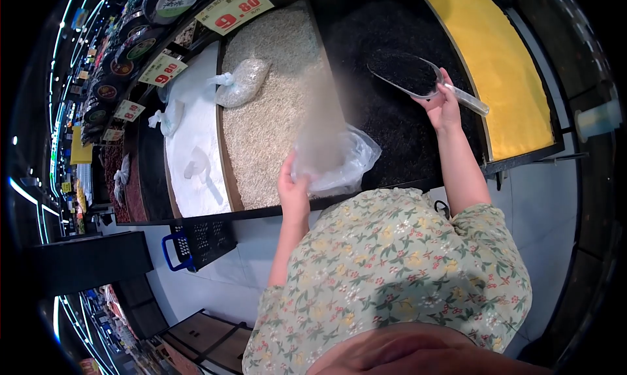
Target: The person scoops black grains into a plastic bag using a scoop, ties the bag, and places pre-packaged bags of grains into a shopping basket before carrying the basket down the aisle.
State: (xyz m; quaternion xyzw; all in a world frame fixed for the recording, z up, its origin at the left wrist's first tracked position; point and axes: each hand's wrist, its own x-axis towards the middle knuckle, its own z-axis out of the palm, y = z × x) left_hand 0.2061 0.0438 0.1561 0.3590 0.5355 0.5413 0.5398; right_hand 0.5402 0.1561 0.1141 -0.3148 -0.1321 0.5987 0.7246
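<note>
A clear plastic bag (pixel 356 159) is held by its edge in the left grip (pixel 295 184); it is spread to the right of that grip, over the boundary between pale grain (pixel 258 137) and black grain (pixel 411 143). Its upper left part is covered by a blurred patch, so how far its mouth is opened cannot be told. A clear scoop (pixel 471 102) is grasped by the right grip (pixel 445 101) where handle and bowl meet. The bowl is pointed leftward from that grip, over the black grain, with black grain seen in or through it; the handle is extended to the right, across the divider (pixel 465 81) and toward the yellow grain (pixel 513 81).

Beyond the left grip, a knotted bag (pixel 245 84) is rested on the pale grain. Farther left, white contents (pixel 196 124) are topped by a smaller tied bag (pixel 171 118) and a second scoop (pixel 197 164). Price signs (pixel 235 9) are stood beyond these. Just below the left grip, the forearm is crossed by the worktop's dark front edge (pixel 258 214); below and left of it, a dark basket with a blue handle (pixel 208 243) is seen near the floor (pixel 255 257).
</note>
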